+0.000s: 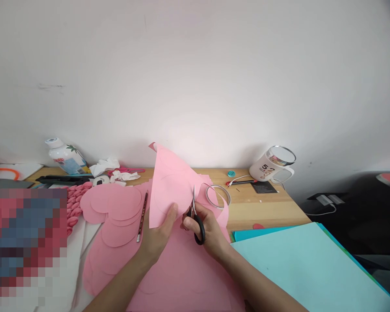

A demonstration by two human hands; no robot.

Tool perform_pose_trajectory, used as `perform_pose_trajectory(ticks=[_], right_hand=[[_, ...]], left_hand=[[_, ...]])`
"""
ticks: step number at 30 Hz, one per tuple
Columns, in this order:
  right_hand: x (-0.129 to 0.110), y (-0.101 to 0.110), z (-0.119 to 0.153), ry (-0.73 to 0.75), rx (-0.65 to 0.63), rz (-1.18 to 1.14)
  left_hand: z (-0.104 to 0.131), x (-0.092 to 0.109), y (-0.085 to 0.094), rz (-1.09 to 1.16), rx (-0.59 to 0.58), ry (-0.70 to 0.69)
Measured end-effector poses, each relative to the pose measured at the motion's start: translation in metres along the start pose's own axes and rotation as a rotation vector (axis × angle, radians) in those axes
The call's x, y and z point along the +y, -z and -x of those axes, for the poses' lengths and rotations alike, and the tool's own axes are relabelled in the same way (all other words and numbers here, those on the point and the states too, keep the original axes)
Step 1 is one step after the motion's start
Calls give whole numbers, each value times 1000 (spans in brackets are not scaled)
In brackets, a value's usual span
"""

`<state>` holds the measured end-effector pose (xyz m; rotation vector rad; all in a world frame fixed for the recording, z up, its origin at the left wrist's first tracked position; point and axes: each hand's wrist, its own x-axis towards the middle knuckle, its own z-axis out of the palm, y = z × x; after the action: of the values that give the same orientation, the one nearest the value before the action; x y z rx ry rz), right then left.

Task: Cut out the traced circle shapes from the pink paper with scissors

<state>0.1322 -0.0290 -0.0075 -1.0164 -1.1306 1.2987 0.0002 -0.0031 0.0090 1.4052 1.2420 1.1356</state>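
Observation:
My left hand [160, 232] grips a sheet of pink paper [170, 184] by its lower edge, thumb on the near face; faint curved outlines show on it. In my right hand [206, 225] is a pair of black-handled scissors [199, 229], blades pointing up at the right edge of the sheet. A curled pink strip hangs on the right, by a round ring [219, 196]. Cut pink paper shapes [117, 203] with rounded edges lie in overlapping piles to the left, a pencil [142, 216] beside them. Larger pink sheets [185, 273] lie under my hands.
A white mug [268, 167] stands at the back right, and a white bottle [66, 156] at the back left near crumpled tissues [105, 167]. Light blue sheets [289, 260] cover the right front. The table's right edge [299, 201] borders a dark area with a plugged-in cable.

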Motion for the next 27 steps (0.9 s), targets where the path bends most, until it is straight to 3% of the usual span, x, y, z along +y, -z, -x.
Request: perform_pose_trajectory(ticks=[11, 27], right_hand=[[-1, 0, 1, -7, -1, -22], [1, 0, 0, -13, -2, -56]], left_hand=[[-2, 2, 1, -17, 34, 55], [-5, 5, 3, 30, 26, 3]])
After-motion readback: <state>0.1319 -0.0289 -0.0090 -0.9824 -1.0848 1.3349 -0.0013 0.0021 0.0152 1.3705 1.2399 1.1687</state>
